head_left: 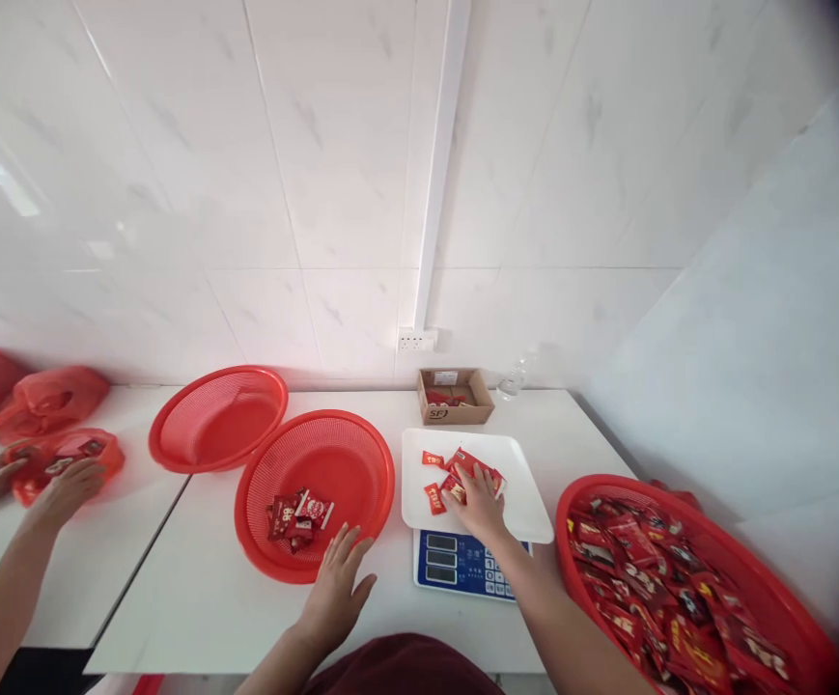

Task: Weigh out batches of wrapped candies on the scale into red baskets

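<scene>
The right hand (478,500) lies palm down over the red packets (433,499) on the white tray (419,454) of a scale (437,587), fingers fanned and touching the wrappers; whether it pinches one cannot be told. The left hand (336,589) is spread, with nothing seen in it, at the near rim of the red basket (310,439), where a few wrapped pieces (284,516) lie.

The packets look light and glossy, so they would probably slide on the smooth tray. The small ones seem to have firm contents and suit a thumb-and-finger pinch at the middle; the larger flat one likely bends, and an edge would be the surest hold. If the contents are brittle, a hard squeeze could crack them.

The cardboard box (455,415) by the wall reads "SF" on its front. Pale and gold characters mark the wrappers, too small to read. On the scale's blue panel, "1" and "0" show among the keys.
</scene>
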`<state>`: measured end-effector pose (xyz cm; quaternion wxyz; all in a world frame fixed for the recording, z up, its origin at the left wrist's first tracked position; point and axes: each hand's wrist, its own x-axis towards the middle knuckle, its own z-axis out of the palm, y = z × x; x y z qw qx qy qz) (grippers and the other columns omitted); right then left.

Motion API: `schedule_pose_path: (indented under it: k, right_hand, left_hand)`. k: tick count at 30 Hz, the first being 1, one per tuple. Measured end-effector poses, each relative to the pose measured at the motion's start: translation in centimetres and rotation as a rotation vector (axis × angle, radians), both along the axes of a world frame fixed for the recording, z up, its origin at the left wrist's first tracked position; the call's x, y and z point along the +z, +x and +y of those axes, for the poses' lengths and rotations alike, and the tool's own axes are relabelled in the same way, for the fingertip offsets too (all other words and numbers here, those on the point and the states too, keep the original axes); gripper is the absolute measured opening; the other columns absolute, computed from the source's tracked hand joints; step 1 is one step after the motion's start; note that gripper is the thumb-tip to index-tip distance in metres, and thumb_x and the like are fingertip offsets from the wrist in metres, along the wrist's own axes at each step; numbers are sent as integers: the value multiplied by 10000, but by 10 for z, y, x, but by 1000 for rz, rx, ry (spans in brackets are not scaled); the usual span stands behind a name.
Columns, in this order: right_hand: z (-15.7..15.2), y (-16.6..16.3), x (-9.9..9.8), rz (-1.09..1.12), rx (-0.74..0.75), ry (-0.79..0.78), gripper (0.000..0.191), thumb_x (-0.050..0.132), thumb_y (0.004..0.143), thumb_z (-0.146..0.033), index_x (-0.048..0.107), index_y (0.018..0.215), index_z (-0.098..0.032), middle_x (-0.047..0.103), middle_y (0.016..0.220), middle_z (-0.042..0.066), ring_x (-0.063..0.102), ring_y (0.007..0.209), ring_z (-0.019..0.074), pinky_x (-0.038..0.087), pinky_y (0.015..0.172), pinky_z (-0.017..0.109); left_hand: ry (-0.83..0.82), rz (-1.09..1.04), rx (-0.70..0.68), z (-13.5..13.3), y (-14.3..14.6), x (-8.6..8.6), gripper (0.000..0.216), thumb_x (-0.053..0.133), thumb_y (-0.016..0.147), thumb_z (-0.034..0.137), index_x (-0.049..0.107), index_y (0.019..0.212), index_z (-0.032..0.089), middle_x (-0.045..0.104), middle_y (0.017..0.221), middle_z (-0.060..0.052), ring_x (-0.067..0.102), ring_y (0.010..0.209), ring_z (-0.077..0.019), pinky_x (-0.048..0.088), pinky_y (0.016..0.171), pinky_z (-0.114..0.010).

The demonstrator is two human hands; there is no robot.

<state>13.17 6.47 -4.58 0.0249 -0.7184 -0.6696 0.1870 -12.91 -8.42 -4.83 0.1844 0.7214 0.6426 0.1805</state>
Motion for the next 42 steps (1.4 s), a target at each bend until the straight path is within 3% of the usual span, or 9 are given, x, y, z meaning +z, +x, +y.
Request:
schedule_pose_path:
  k: [6, 10, 15, 21, 26, 29, 35, 39, 42]
  right_hand:
    - [0, -15, 2, -144, 42, 14, 688, 337, 818, -648, 271, 1436, -354, 108, 1565, 72, 17, 1422, 328, 93, 1044, 651]
    - [12, -23, 3, -193, 127, 42, 668, 331, 830, -631, 235, 1442, -381, 108, 1566, 52, 1, 1419, 333, 63, 1031, 671]
    - [21, -26, 5, -176, 222, 42, 595, 387, 830, -587, 344, 1393, -400, 186, 1552, 54, 51, 1417, 337, 59, 1016, 688]
    - [9, -8, 3, -170, 311, 44, 562, 396, 837, -570, 396, 1370, -394, 204, 1550, 31, 112, 1411, 332, 57, 1039, 667]
    - [2, -3, 2, -214, 253, 90, 629, 338, 850, -593, 337, 1416, -319, 206, 1547, 59, 86, 1414, 321, 61, 1033, 682]
    - [8, -15, 8, -219, 238, 77, 624, 338, 857, -581, 332, 1418, -308, 200, 1549, 62, 57, 1417, 327, 62, 1022, 703]
    - [20, -46, 18, -156, 312, 41, 613, 388, 855, -534, 328, 1421, -306, 244, 1537, 35, 64, 1415, 346, 122, 1029, 700]
    - [15, -48, 12, -160, 335, 34, 557, 406, 853, -495, 397, 1383, -324, 306, 1513, 27, 87, 1410, 363, 146, 1008, 718]
    - [8, -42, 3, -176, 319, 67, 519, 417, 844, -486, 453, 1341, -342, 356, 1488, 26, 144, 1400, 363, 159, 1004, 714]
  left_hand:
    - [-120, 30, 28, 2, -11, 12, 492, 455, 847, 288, 499, 1325, 183, 436, 1436, -100, 319, 1362, -303, 302, 1098, -516]
    - [-234, 10, 5, 0, -16, 22, 512, 422, 867, 285, 432, 1372, 202, 546, 1341, -107, 496, 1242, -260, 340, 1072, -478]
    - [-327, 44, 67, -1, -32, 29, 520, 374, 902, 342, 394, 1394, 174, 665, 1158, -125, 616, 1063, -249, 466, 912, -379]
    - [-315, 313, 187, -10, -101, 26, 535, 430, 870, 276, 405, 1393, 172, 600, 1270, -119, 508, 1224, -255, 349, 1046, -384]
    - [-178, 594, 384, -18, -168, 22, 581, 435, 836, 185, 375, 1413, 170, 336, 1490, -146, 236, 1393, -321, 217, 1102, -511]
    - [-171, 655, 492, -15, -200, 23, 568, 373, 870, 191, 323, 1434, 148, 334, 1485, -171, 270, 1381, -311, 257, 1078, -493]
    - [-216, 647, 523, -1, -253, 28, 571, 282, 871, 112, 283, 1441, 135, 478, 1397, -135, 338, 1342, -294, 268, 1053, -514]
    - [-276, 589, 512, 6, -278, 37, 580, 269, 847, 50, 306, 1423, 111, 493, 1386, -127, 441, 1275, -267, 318, 1036, -454]
    - [-296, 509, 485, 13, -293, 44, 624, 321, 823, 45, 305, 1428, 197, 496, 1391, -76, 573, 1127, -222, 420, 939, -361]
